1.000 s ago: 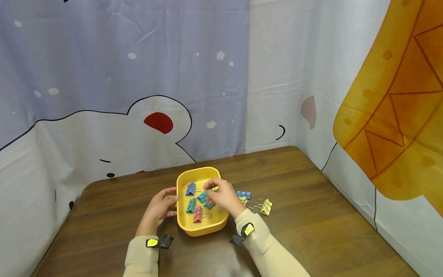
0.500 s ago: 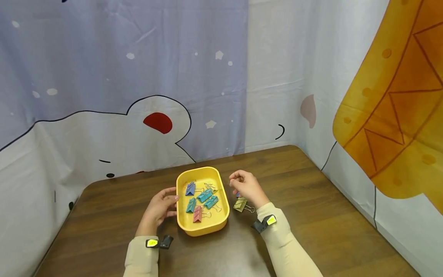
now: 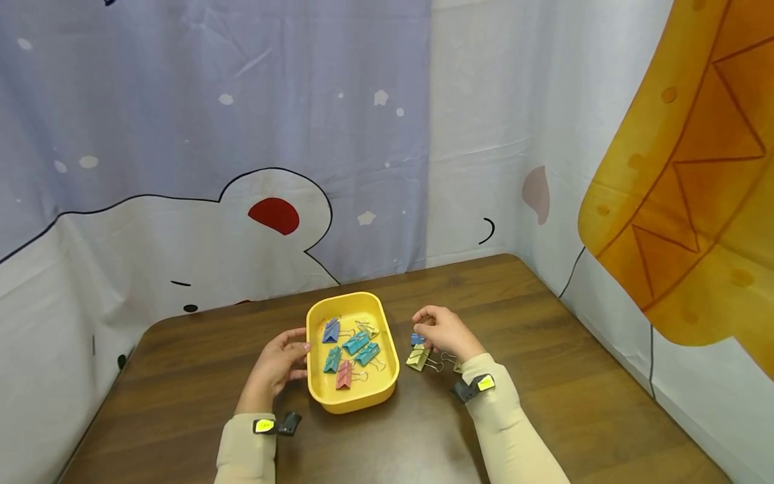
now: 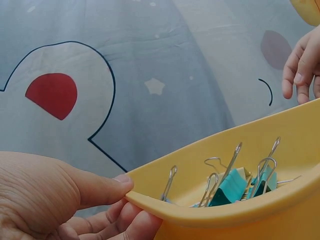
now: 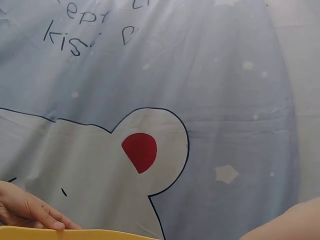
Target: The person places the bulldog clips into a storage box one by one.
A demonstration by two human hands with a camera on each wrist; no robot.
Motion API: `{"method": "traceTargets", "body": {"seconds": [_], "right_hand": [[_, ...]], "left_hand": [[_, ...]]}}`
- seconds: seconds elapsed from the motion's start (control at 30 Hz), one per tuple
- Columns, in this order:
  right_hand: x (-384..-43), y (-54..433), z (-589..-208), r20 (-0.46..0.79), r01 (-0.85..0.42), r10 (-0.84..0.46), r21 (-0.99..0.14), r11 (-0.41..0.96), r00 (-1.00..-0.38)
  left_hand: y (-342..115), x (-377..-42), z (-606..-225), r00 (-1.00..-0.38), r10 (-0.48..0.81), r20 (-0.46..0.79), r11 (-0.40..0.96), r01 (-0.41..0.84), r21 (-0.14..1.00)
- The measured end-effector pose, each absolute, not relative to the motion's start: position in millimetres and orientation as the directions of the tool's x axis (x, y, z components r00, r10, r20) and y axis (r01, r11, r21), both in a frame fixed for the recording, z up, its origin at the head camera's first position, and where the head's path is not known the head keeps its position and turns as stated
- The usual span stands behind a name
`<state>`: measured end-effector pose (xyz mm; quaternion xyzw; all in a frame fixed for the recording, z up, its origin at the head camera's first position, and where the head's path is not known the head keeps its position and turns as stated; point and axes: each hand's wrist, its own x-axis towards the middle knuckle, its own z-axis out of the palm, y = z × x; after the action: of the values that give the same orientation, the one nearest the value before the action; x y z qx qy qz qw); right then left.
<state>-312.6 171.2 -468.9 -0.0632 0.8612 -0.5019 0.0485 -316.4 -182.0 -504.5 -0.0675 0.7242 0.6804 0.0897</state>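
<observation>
My left hand (image 3: 278,365) grips the left side of a yellow plastic tray (image 3: 357,405), its thumb on the rim and fingers beneath it in the left wrist view. Inside lie several binder clips: a dark blue one (image 3: 331,330), a red one (image 3: 344,375), teal ones and a pale yellow one. To the right of the tray, my right hand (image 3: 449,331) hangs with loosely bent fingers over a blue binder clip (image 3: 417,339), partly covering it. Just in front of that clip is a pale yellow binder clip (image 3: 417,356) with wire handles pointing right.
Another pale yellow clip (image 3: 457,367) shows partly beside my right wrist. Everything stands on a brown wooden table (image 3: 199,376). A printed curtain (image 3: 363,134) hangs along the table's back and right sides.
My right hand has moved out of the tray to the right, over the blue clip on the table. A pale yellow clip now shows uncovered in the tray. My left hand stays put.
</observation>
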Motion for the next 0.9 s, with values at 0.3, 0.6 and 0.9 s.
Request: {"method": "traceTargets", "body": {"seconds": [0.3,0.6,0.9], "right_hand": [[-310.9,174.2,-470.1,-0.036,-0.043,-0.135,-0.843,0.537,-0.990],[-304.9,174.4,-470.3,-0.102,0.049,-0.054,-0.800,0.598,-0.993],[-297.3,173.2,-472.5,-0.225,0.163,-0.062,-0.845,0.510,-0.972]], "left_hand": [[-182.4,-316.7,-506.0,-0.976,0.023,-0.217,0.060,-0.216,0.975],[-182.1,-316.2,-506.6,-0.975,0.028,-0.219,0.046,-0.217,0.975],[-182.8,-316.8,-506.3,-0.976,0.031,-0.218,0.056,-0.216,0.975]]}}
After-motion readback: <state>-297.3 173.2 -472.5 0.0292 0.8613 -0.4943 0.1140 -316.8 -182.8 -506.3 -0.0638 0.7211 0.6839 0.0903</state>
